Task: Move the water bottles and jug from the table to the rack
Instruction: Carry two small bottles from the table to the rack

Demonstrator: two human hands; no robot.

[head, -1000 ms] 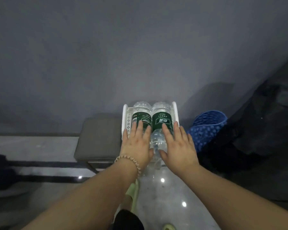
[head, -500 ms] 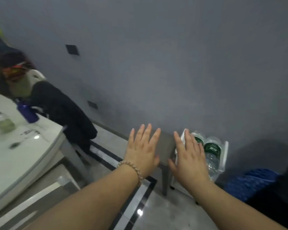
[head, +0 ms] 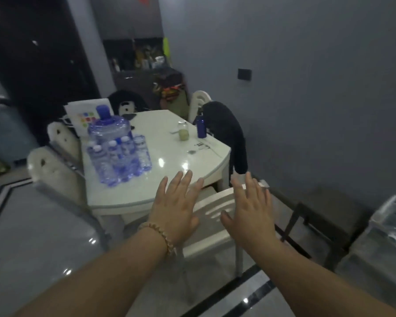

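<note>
A large clear-blue water jug [head: 109, 128] with a blue cap stands on the left side of the white table [head: 169, 156]. Several small water bottles [head: 121, 159] cluster in front of it. My left hand [head: 177, 208], with a bead bracelet on the wrist, and my right hand [head: 249, 207] are both held out flat and empty, fingers spread, over a white chair just short of the table. At the far right edge, blurred, is the white rack [head: 389, 216] with green-labelled bottles in it.
A white chair [head: 215, 225] stands between me and the table; more white chairs line its left side. A glass jar [head: 183, 131] and a dark blue bottle [head: 201, 128] sit on the far part. A dark stool [head: 329, 211] stands by the rack.
My view has swung left from the rack to the table. Both hands came off the bottles in the rack and now hover empty towards the table.
</note>
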